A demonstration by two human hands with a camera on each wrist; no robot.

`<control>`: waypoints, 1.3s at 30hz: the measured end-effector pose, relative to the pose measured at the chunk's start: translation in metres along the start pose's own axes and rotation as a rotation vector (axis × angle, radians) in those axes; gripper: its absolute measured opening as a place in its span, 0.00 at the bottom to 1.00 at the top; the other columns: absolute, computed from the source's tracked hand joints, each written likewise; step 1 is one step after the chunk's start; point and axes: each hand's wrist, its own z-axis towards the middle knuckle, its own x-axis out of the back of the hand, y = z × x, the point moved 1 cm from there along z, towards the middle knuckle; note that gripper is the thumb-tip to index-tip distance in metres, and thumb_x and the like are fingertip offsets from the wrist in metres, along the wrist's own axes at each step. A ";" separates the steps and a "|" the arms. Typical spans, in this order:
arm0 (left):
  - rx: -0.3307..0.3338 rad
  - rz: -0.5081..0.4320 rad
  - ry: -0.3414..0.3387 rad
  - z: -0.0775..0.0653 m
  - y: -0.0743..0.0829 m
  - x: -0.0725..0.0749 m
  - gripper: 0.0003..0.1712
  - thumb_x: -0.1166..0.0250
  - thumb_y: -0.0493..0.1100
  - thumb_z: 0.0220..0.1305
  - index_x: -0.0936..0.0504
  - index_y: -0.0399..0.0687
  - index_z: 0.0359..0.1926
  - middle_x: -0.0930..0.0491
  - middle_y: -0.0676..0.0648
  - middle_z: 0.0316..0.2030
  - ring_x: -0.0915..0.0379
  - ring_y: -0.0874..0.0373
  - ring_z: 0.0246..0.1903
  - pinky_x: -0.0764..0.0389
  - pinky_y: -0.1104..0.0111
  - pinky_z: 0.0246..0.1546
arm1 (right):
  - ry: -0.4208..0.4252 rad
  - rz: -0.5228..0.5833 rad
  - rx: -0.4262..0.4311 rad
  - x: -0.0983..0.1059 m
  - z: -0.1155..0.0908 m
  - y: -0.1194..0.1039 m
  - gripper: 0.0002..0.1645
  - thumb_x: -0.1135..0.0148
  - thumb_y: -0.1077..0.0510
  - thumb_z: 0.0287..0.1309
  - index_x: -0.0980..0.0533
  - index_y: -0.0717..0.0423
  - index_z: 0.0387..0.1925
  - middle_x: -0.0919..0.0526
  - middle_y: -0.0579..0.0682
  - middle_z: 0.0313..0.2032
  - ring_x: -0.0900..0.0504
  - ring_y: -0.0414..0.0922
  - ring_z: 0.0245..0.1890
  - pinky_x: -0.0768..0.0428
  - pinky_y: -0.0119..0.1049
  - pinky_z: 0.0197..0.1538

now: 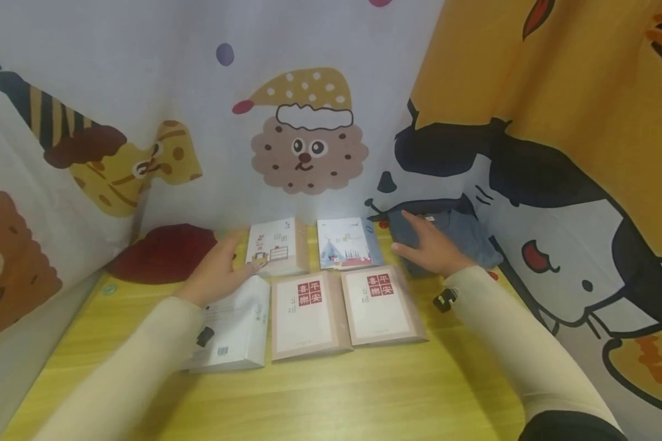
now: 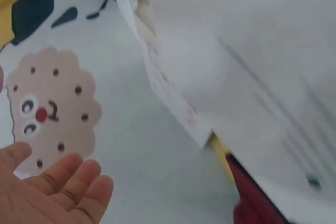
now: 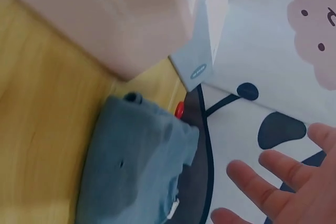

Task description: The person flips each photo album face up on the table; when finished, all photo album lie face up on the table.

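Observation:
My left hand (image 1: 215, 272) is held over the back edge of a white book-shaped item (image 1: 237, 337) with a barcode, fingers relaxed and nothing in them. To its right lie two pink-edged ones (image 1: 303, 324) (image 1: 376, 312) with red character squares. Behind them are a white-and-beige illustrated one (image 1: 271, 242) and a blue-sided one with a tent picture (image 1: 342, 242). My right hand (image 1: 430, 248) hovers by a folded blue-grey cloth (image 1: 466, 236), fingers spread and holding nothing. In the wrist views, the left fingers (image 2: 92, 182) and right fingers (image 3: 257, 182) look loosely extended.
A dark red cloth item (image 1: 165, 251), perhaps a hat, lies at the back left of the yellow wood-grain table (image 1: 331, 398). Cartoon-printed curtains (image 1: 198, 92) hang along the back and sides. Small round red (image 1: 493, 275) and teal (image 1: 108, 289) pieces are near the table's edges.

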 end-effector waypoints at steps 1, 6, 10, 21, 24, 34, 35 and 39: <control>0.000 -0.013 -0.007 0.003 0.003 -0.004 0.51 0.33 0.52 0.73 0.52 0.52 0.86 0.46 0.36 0.82 0.44 0.34 0.77 0.41 0.36 0.77 | -0.003 0.003 0.014 -0.002 0.002 -0.001 0.59 0.37 0.31 0.68 0.54 0.48 0.86 0.46 0.61 0.83 0.47 0.67 0.81 0.44 0.71 0.78; 0.004 -0.076 -0.041 0.014 0.017 -0.022 0.52 0.32 0.53 0.72 0.53 0.57 0.86 0.44 0.37 0.81 0.44 0.36 0.78 0.42 0.38 0.78 | -0.019 0.035 0.075 -0.011 0.014 -0.004 0.57 0.37 0.32 0.69 0.51 0.52 0.85 0.43 0.63 0.81 0.41 0.66 0.79 0.39 0.68 0.77; 0.003 -0.136 -0.078 0.024 0.022 -0.035 0.51 0.32 0.54 0.72 0.51 0.59 0.86 0.42 0.36 0.80 0.43 0.35 0.77 0.40 0.37 0.76 | -0.048 0.086 0.077 -0.019 0.022 -0.009 0.57 0.36 0.33 0.69 0.51 0.51 0.85 0.42 0.62 0.81 0.40 0.65 0.78 0.39 0.66 0.77; 0.060 -0.178 -0.152 0.057 0.033 -0.058 0.45 0.37 0.51 0.75 0.48 0.59 0.85 0.38 0.38 0.78 0.37 0.37 0.75 0.32 0.38 0.72 | -0.115 0.127 -0.009 -0.043 0.044 -0.025 0.54 0.42 0.27 0.69 0.49 0.43 0.85 0.44 0.61 0.82 0.43 0.64 0.80 0.43 0.67 0.79; 0.087 -0.203 -0.179 0.061 0.039 -0.059 0.44 0.38 0.51 0.76 0.49 0.62 0.85 0.39 0.40 0.79 0.38 0.39 0.76 0.33 0.39 0.73 | -0.130 0.137 -0.008 -0.048 0.050 -0.027 0.52 0.41 0.30 0.70 0.49 0.43 0.85 0.45 0.62 0.82 0.44 0.64 0.80 0.44 0.68 0.79; 0.127 -0.311 -0.283 0.084 0.057 -0.070 0.39 0.39 0.53 0.77 0.43 0.62 0.83 0.39 0.37 0.79 0.39 0.37 0.76 0.37 0.35 0.74 | -0.183 0.184 -0.028 -0.046 0.054 -0.026 0.53 0.38 0.31 0.69 0.48 0.45 0.85 0.38 0.62 0.79 0.38 0.65 0.77 0.41 0.67 0.78; 0.137 -0.319 -0.298 0.087 0.058 -0.072 0.39 0.39 0.53 0.77 0.42 0.61 0.83 0.39 0.37 0.79 0.39 0.36 0.76 0.38 0.35 0.74 | -0.192 0.183 -0.028 -0.046 0.054 -0.026 0.53 0.39 0.31 0.70 0.48 0.46 0.85 0.37 0.63 0.79 0.37 0.65 0.77 0.40 0.66 0.78; 0.190 -0.340 -0.331 0.100 0.059 -0.081 0.38 0.39 0.55 0.77 0.41 0.64 0.82 0.39 0.38 0.79 0.39 0.38 0.75 0.39 0.36 0.75 | -0.220 0.165 -0.051 -0.046 0.056 -0.025 0.54 0.39 0.29 0.69 0.48 0.45 0.85 0.35 0.64 0.77 0.36 0.65 0.76 0.39 0.66 0.78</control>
